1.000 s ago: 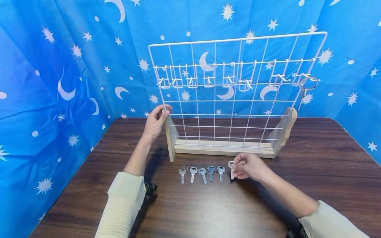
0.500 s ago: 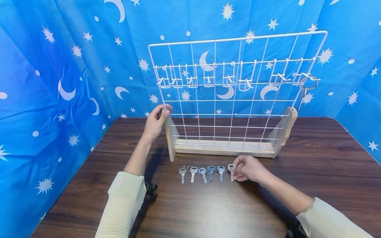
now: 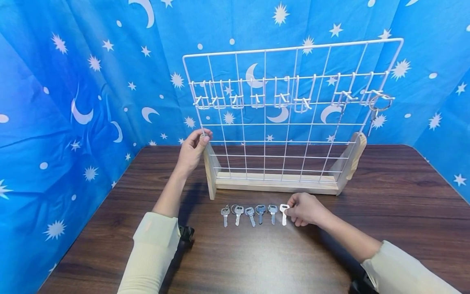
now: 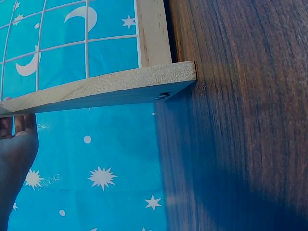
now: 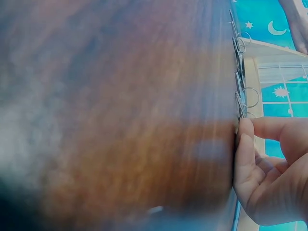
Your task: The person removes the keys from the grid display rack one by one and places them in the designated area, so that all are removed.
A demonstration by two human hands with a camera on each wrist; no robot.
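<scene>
In the head view my left hand (image 3: pixel 192 151) grips the top of the left wooden upright (image 3: pixel 210 167) of a white wire grid rack (image 3: pixel 264 142). The left wrist view shows that upright (image 4: pixel 96 89), with the left hand (image 4: pixel 17 154) cut off by the frame's edge. At the right end of a row of keys, my right hand (image 3: pixel 310 209) pinches a silver key (image 3: pixel 284 214) low at the tabletop. Several silver keys (image 3: pixel 250 216) lie to its left. In the right wrist view the right hand (image 5: pixel 274 168) has thumb and finger together, hiding the key.
White hooks (image 3: pixel 282 98) line the grid's upper part. A key ring (image 3: pixel 380 103) hangs from the far right hook; a thin hanging item (image 3: pixel 339 120) beside it is hard to make out. The dark wooden table (image 3: pixel 242 261) meets a blue star-patterned curtain (image 3: pixel 110 81).
My right hand has moved slightly left and down, bringing the pinched key down to the tabletop beside the row. The left hand and the rack have stayed still.
</scene>
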